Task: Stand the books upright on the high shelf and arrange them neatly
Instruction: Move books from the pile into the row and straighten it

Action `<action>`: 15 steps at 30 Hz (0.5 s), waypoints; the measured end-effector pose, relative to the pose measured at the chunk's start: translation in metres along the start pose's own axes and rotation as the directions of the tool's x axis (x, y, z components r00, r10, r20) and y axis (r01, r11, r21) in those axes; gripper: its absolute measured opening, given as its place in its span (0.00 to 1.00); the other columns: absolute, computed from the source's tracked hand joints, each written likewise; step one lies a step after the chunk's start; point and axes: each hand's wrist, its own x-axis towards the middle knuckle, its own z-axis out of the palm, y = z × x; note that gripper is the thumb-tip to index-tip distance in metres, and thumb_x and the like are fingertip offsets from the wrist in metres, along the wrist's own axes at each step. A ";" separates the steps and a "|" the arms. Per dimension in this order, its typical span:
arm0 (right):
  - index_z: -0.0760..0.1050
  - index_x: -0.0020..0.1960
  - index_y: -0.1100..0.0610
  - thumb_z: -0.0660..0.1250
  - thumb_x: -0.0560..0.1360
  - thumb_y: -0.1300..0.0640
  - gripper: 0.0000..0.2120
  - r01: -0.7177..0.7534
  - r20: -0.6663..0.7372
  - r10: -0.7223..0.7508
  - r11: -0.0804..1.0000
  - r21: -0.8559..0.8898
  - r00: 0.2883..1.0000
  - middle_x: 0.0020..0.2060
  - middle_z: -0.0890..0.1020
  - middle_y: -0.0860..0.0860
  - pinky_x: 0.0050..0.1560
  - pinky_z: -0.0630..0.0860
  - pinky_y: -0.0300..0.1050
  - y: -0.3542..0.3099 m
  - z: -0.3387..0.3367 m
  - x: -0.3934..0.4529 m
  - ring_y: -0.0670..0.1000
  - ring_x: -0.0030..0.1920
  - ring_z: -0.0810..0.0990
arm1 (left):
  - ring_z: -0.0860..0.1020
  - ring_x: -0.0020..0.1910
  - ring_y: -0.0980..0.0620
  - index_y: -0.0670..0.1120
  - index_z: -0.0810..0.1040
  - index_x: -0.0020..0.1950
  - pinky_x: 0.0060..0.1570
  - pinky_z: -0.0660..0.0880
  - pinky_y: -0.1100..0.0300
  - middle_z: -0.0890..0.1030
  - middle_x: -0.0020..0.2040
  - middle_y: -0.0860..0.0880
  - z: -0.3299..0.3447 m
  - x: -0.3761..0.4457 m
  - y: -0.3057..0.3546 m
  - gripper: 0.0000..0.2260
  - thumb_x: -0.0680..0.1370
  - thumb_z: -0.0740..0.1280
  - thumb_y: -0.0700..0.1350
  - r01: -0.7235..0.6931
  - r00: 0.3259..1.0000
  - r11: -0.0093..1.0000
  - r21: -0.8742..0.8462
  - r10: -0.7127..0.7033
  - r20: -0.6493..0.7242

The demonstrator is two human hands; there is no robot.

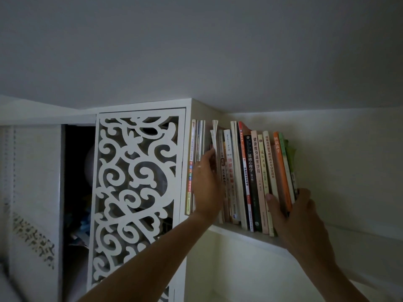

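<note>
A row of several books stands upright on a high white shelf just under the ceiling. A few thin books lean against the cabinet side at the left end. My left hand reaches into the gap between those and the main row, its fingers touching a pale thin book. My right hand grips the right end of the row: thumb on the spines, fingers curled round the orange and green books.
A white cabinet door with a cut-out scroll pattern stands left of the shelf, with a dark open compartment beside it. The ceiling lies close above the books. A bare white wall runs to the right of the row.
</note>
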 end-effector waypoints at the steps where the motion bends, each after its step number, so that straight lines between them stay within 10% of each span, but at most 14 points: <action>1: 0.59 0.68 0.51 0.55 0.72 0.26 0.37 -0.001 -0.005 0.001 1.000 0.002 1.000 0.55 0.76 0.57 0.37 0.85 0.54 0.000 0.000 0.000 0.59 0.44 0.84 | 0.81 0.60 0.53 0.45 0.71 0.72 0.58 0.82 0.53 0.81 0.62 0.50 -0.005 0.007 -0.002 0.17 0.83 0.60 0.43 -0.012 1.000 0.999 -0.038 0.013 0.002; 4: 0.59 0.68 0.51 0.55 0.72 0.26 0.36 -0.006 -0.011 0.006 1.000 0.006 1.000 0.54 0.76 0.56 0.37 0.85 0.55 -0.001 -0.001 0.000 0.58 0.44 0.84 | 0.81 0.59 0.54 0.43 0.73 0.73 0.60 0.80 0.60 0.84 0.60 0.49 -0.023 0.035 -0.006 0.20 0.81 0.60 0.33 -0.115 0.993 0.989 0.089 0.114 0.016; 15: 0.60 0.70 0.53 0.55 0.71 0.24 0.40 0.016 -0.037 -0.016 1.000 -0.004 0.999 0.57 0.76 0.56 0.40 0.85 0.55 0.002 0.001 0.001 0.58 0.50 0.82 | 0.63 0.74 0.42 0.45 0.71 0.74 0.71 0.61 0.41 0.79 0.63 0.49 -0.009 0.061 -0.032 0.25 0.81 0.67 0.57 -0.338 0.941 0.752 0.566 0.283 0.186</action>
